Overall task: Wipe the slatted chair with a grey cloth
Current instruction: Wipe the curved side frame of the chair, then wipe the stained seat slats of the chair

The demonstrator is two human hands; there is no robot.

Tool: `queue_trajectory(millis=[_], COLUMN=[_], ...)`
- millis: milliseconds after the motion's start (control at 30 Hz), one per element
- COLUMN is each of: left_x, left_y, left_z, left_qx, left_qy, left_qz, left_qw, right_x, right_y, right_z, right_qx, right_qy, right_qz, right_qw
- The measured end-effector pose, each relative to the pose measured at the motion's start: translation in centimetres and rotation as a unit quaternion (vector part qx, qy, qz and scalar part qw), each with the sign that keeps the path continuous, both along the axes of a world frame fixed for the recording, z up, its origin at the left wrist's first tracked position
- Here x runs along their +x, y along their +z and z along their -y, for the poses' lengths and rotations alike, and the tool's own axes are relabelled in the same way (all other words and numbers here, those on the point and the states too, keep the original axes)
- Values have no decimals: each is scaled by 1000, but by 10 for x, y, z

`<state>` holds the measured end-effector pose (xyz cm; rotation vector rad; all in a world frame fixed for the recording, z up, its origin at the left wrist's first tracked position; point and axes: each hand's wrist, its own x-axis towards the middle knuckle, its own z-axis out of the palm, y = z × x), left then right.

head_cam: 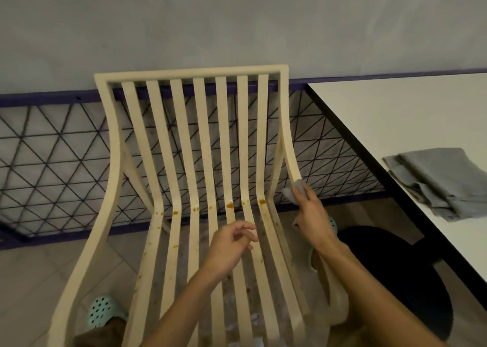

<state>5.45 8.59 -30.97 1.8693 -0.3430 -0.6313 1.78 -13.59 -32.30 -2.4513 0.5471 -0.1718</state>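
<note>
My right hand (312, 214) grips the crumpled grey cloth (295, 189) against the right rail of the cream slatted chair (189, 72), my left hand (232, 246) hovers loosely curled and empty over the seat, and I judge the orange stains (229, 205) come next.

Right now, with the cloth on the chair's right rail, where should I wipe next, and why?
Probably slide the grey cloth in your right hand left onto the nearest orange stain at the bend of the rightmost slat. It sits close to the cloth, and several such stains show along that bend.

White table (395, 114), wire fence (52, 167)
</note>
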Motion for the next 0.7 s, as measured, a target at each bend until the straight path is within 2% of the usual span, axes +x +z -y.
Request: queue_trajectory(millis=[133,267,367,433,567,700], left_x=[14,5,-22,-44,-84,-97], left_y=[16,2,-25,-43,-56,-54], left_z=[-26,-80,-113,-117,-109,-108], left_qx=[-4,11,28,17,-35,-171], left_qy=[11,96,178,188,209,318], left_qz=[35,9,-55,-140,-291,-372], left_qw=[999,995,982,972,933,855], right_x=[-11,-29,-40,-46,-52,-56], right_y=[15,11,-8,-22,-43,-54], right_z=[-17,-56,-98,-125,-181,-227], right_qx=[12,80,173,214,298,419], right_qy=[70,119,134,137,137,166], right_qz=[51,92,73,49,-9,-120], right_qw=[996,985,973,966,945,885])
